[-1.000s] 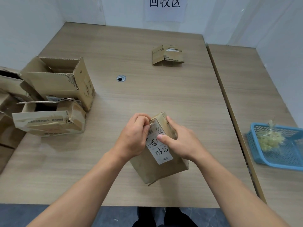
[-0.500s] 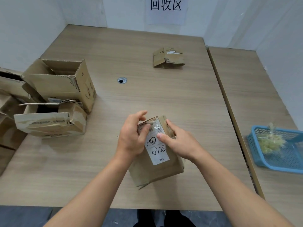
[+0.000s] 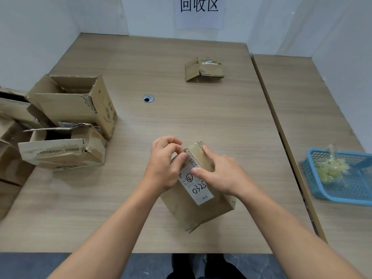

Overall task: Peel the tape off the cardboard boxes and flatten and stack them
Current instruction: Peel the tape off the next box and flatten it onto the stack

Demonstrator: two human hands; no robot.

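box [image 3: 193,210] tilted on the surface [image 3: 201,117] just in front of me, both hands at its top end.
my left hand [image 3: 165,170] curls in and pinches at the tape [image 3: 193,147] by the top edge; my right hand [image 3: 223,176] grips the box, thumb flat on the label [image 3: 198,188]. it looks light, stiff but dented, and the tape looks slick, so i'd pick at a lifted corner and brace the body. the wood surface carries open boxes [image 3: 66,109] at left, a flattened one [image 3: 204,69] at the back and a blue basket [image 3: 342,198] at right. white walls, a paper sign [image 3: 199,5].
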